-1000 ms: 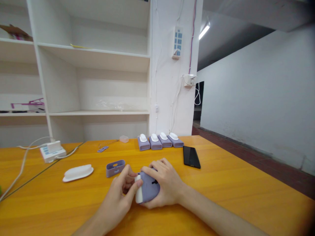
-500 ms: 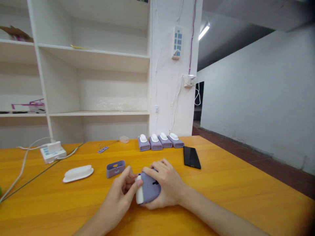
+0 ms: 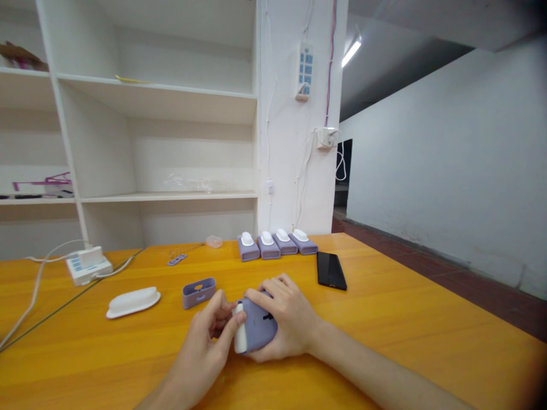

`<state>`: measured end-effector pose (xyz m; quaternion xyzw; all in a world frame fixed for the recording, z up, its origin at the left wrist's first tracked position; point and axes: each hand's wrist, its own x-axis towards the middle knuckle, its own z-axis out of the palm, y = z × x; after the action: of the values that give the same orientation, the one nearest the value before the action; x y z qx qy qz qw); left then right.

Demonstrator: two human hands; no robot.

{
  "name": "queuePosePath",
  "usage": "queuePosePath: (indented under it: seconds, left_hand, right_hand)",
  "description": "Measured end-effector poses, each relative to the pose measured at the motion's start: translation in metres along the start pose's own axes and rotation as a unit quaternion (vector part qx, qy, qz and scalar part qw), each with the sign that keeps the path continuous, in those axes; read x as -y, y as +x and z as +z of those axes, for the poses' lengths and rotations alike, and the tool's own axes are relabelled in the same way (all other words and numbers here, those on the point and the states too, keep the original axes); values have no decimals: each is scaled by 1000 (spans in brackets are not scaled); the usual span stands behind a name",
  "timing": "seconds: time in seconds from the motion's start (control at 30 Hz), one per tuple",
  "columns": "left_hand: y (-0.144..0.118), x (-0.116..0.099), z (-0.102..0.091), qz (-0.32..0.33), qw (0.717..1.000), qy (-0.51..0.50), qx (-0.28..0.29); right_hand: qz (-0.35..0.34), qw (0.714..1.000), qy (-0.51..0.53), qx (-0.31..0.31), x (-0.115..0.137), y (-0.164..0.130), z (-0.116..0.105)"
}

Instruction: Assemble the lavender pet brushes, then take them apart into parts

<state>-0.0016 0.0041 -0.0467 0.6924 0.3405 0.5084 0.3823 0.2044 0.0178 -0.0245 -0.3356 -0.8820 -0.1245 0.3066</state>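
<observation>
- Purple case sits low in the centre of the frame, between the two hands, with a white end piece at its left end and a black mark on its upper face.
- Left hand: thumb and forefinger are closed on the upper part of the white end piece; the other fingers curl behind, partly hidden.
- Right hand: fingers are clamped around the right side of the purple case, thumb along its near edge.
- Just beyond the left fingers stands a hollow purple frame with holes in it.
- Farther left lies a white lid.
- Right of centre, a black phone lies flat.
- Behind, at centre, four purple boxes stand in a row, each topped with a white piece.
- Left of them are a clear box and a small purple strip.
- At the left edge, a white power strip rests on the orange table.
- White shelves fill the upper left.
</observation>
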Motion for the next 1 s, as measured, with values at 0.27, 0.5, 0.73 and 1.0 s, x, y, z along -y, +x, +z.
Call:
queuePosePath:
  seconds: [0.27,0.5,0.73,1.0]
  left_hand:
    - [2,10,-1,16,1000,-7,5]
    - [-7,17,0,104,988,116,5]
    - [-15,12,-1,152,967,201,32]
    - [-9,-6,0,70,945,311,71]
  right_hand:
    - [-19,1000,-1,-11,-3,-1,2]
    - [-125,988,-64,-57,-21,-3,5]
    - [-221,954,-159,-126,-30,-7,-4]
    - [-235,927,-228,-184,-26,-5,-11]
